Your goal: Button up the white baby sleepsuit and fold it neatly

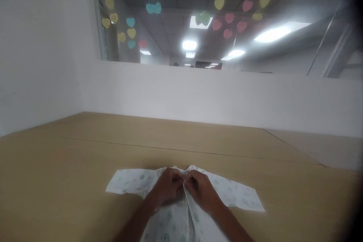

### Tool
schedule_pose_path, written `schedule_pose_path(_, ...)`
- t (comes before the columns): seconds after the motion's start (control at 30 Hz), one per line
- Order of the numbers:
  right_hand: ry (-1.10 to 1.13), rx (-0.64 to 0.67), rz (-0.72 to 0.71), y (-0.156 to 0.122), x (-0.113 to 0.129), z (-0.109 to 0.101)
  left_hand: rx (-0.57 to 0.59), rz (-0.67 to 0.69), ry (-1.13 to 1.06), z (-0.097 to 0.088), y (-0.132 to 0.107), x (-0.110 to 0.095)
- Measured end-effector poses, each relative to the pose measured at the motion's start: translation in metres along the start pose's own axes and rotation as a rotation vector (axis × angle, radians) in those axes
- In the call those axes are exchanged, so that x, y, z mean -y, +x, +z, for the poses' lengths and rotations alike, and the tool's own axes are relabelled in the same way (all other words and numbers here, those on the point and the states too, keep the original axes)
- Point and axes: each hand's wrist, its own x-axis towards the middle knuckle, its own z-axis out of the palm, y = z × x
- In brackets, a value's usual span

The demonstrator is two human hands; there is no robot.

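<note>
Head view puts our work at the bottom centre of the frame, where a white garment (170, 219) with a pale green print lies on the desk (65, 181), its left-hand sleeve (129, 181) and right-hand sleeve (238, 193) stretched out flat to either side. Our left hand (170, 184) and right hand (199, 186) meet at the neckline, nearly touching, fingers curled in and thumbs close to the forefingers; both seem to pinch the cloth there, the right one at the top of the loose front edge (193, 211). We cannot tell exactly what lies between the fingertips, as the knuckles cover it. As for progress, we judge that the laying out is done, since the sleeves are spread and the body runs down toward us, while the handling of the front looks partway at most: below our hands the edge hangs free with a dark fold beside it, and we see no sign of it being joined. The lower end runs out of the frame, so we cannot speak for it. We can read no brand or label on the cloth. At the top of the frame, heart-shaped notes (219, 3) dot the window (170, 26), but any writing on them is too blurred to read.
</note>
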Motion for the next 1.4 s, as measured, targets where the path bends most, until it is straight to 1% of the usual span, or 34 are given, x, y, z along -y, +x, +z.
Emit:
schedule_pose_path(0.17,0.078,-0.017,-0.063,0.002,0.004,-0.001,0.006,0.0,-0.044,-0.001,0.0,0.001)
schedule_pose_path(0.47,0.149,-0.013,-0.047,0.002,0.006,-0.002,-0.028,-0.036,-0.149,0.002,-0.004,-0.003)
schedule_pose_path(0.63,0.15,0.015,-0.009,0.001,0.006,-0.002,-0.007,0.02,-0.077,0.002,-0.008,-0.013)
schedule_pose_path(0.77,0.066,0.023,-0.004,-0.001,0.007,-0.001,0.002,0.029,-0.051,0.002,-0.009,-0.019)
schedule_pose_path(0.97,-0.123,-0.011,-0.048,-0.004,0.004,0.005,-0.025,0.089,0.045,0.006,-0.009,-0.015)
schedule_pose_path(1.1,-0.184,-0.05,-0.077,-0.005,-0.001,0.011,-0.036,0.12,0.055,0.006,-0.01,-0.012)
schedule_pose_path(1.23,-0.153,-0.07,-0.066,-0.004,-0.003,0.012,-0.053,0.181,0.146,0.006,-0.011,-0.015)
schedule_pose_path(1.3,-0.093,-0.053,-0.056,-0.003,-0.002,0.01,-0.075,0.201,0.213,0.006,-0.011,-0.017)
schedule_pose_path(1.4,-0.012,-0.021,-0.046,-0.003,0.0,0.006,-0.086,0.208,0.257,0.007,-0.011,-0.019)
